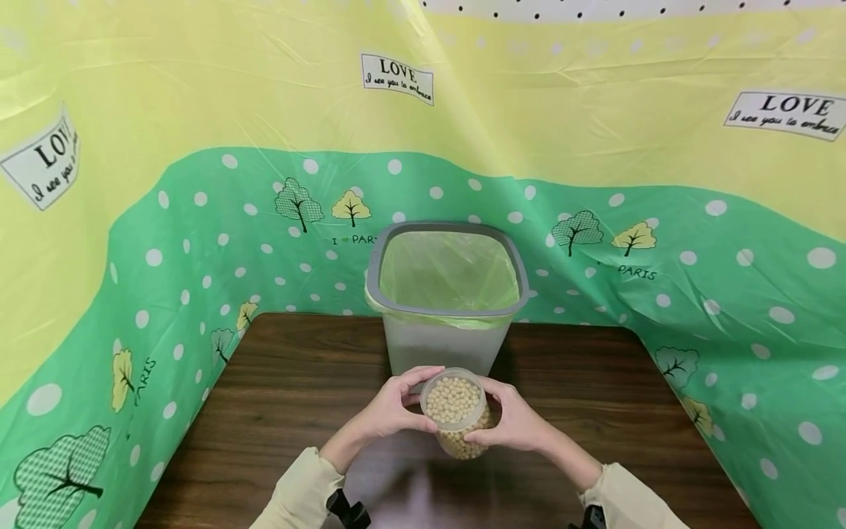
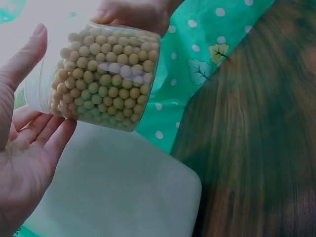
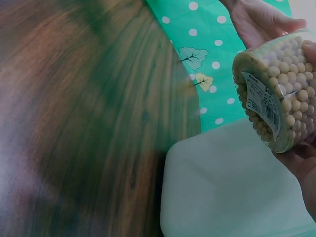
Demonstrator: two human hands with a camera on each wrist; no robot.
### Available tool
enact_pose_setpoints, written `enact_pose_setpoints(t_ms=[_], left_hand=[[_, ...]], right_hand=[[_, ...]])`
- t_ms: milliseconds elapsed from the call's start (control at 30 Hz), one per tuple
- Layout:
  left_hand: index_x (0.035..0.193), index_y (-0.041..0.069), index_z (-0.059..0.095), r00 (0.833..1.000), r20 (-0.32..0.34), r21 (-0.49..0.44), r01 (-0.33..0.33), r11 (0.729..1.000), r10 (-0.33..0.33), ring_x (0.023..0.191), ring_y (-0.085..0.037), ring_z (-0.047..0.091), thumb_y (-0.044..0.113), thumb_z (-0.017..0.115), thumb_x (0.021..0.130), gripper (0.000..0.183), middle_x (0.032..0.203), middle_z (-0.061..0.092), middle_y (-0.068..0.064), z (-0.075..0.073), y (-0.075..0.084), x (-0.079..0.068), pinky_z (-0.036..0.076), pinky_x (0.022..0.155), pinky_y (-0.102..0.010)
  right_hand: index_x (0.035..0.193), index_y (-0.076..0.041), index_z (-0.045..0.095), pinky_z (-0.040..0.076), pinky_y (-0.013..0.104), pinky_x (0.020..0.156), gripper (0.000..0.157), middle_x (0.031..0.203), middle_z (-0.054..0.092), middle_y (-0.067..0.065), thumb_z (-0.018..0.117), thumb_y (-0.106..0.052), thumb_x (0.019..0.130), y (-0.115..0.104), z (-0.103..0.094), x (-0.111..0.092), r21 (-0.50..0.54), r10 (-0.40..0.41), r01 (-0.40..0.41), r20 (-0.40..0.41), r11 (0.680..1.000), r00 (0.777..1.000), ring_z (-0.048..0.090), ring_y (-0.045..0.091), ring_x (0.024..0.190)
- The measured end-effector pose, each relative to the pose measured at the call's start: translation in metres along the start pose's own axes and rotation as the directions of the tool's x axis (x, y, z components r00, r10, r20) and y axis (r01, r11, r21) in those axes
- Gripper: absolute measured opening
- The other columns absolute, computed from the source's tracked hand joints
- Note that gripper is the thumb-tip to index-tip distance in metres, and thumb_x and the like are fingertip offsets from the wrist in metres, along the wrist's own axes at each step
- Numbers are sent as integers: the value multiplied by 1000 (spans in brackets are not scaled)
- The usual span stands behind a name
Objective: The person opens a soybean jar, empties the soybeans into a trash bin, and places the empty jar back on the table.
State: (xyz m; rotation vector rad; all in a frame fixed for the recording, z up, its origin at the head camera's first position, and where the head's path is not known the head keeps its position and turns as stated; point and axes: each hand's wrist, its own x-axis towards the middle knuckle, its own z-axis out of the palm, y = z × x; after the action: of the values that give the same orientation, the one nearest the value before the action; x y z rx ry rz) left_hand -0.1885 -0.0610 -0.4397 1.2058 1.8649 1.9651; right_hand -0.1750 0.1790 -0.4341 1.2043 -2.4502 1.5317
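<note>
A clear round jar (image 1: 460,445) full of small beige balls is held up in front of the bin, its top tilted toward the head camera. My left hand (image 1: 390,404) curls around the top end, thumb on the near side and fingers behind. In the left wrist view, a whitish translucent lid (image 2: 37,91) covers that end, between thumb and fingertips. My right hand (image 1: 518,420) grips the body lower down from the right. On the jar's base, the right wrist view shows a printed label (image 3: 261,104) with a barcode.
A light-coloured bin (image 1: 439,347) with a grey rim (image 1: 373,273) and a pale green liner (image 1: 449,272) stands at the back of the dark wooden table (image 1: 297,382). Behind and beside the table hangs a yellow and green printed curtain (image 1: 218,213).
</note>
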Motion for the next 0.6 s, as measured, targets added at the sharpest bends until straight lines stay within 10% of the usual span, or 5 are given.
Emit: enact_pose_setpoints(t_ms=[600], left_hand=[[133,-4,41,998,-58,58,11,998,-7,115,-18,47,31,74,75,76,132,40,-22,12,-2,-2,48,87,-31]], right_hand=[[126,-10,50,49,28,78,68,115,58,3,80,-23,66,1,3,-9,-69,12,-16,-56,998,998,56,12,99]])
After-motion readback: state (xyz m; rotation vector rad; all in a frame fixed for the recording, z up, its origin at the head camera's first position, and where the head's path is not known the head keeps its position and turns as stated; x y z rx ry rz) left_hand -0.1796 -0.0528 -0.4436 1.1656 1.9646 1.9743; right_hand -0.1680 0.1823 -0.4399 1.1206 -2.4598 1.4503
